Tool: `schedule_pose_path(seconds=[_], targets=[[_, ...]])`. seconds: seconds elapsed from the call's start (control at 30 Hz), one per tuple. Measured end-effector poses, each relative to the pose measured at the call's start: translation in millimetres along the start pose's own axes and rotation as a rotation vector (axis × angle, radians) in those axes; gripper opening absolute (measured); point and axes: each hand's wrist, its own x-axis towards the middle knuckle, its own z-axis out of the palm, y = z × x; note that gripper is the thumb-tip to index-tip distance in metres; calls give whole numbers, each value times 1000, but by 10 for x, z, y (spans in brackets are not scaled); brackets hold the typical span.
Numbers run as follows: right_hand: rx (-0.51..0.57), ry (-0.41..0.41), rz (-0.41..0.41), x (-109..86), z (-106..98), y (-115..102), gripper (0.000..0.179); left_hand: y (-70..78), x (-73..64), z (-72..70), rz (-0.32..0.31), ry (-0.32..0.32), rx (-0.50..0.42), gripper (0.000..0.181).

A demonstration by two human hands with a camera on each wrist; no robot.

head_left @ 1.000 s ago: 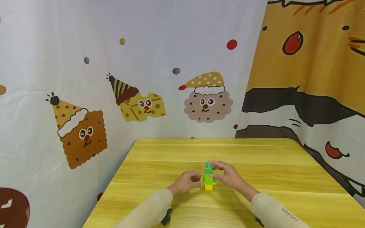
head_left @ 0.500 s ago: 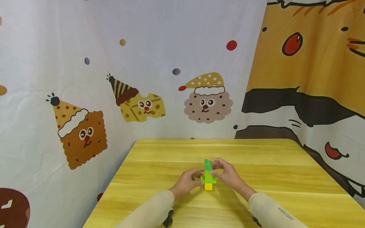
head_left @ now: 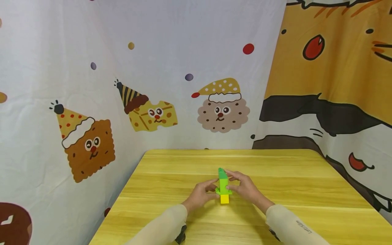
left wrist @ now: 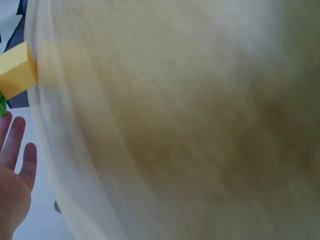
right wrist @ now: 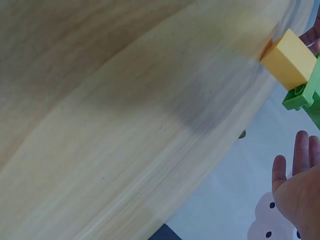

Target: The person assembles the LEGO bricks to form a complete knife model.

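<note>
In the head view, a small stack of toy building bricks stands between both hands. Its base is a yellow brick (head_left: 224,199), also seen in the right wrist view. Above that come a flat light green piece (right wrist: 296,96) jutting out at the sides, a light green brick (head_left: 224,186) and a darker green sloped brick (head_left: 222,174). My left hand (head_left: 200,194) pinches the flat piece's left end with thumb and fingers. My right hand (head_left: 244,187) holds the upper bricks, thumb low and index finger near the top. Both wrist views cut off most fingertips.
A wood-grain table (head_left: 171,166) lies under the hands. Behind it hangs a white cloth (head_left: 171,30) printed with cartoon biscuits and cheese, with a large orange and black cartoon figure on the right.
The stack has tilted a little between the hands: its top reaches higher in view, with its upper studs showing less. My left hand has shifted slightly up; my right hand keeps its grip.
</note>
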Motion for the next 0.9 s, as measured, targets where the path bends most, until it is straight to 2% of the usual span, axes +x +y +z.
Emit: schedule_pose_path(seconds=[0.33,0.5,0.9], targets=[[6,0,80,61,7,18,66,-4,59,45,-14,24,62,67],[1,-23,82,80,1,46,67,-24,80,46,-6,18,55,68],[11,-136,124,113,-59,127,73,1,76,-27,-62,-56,37,66]])
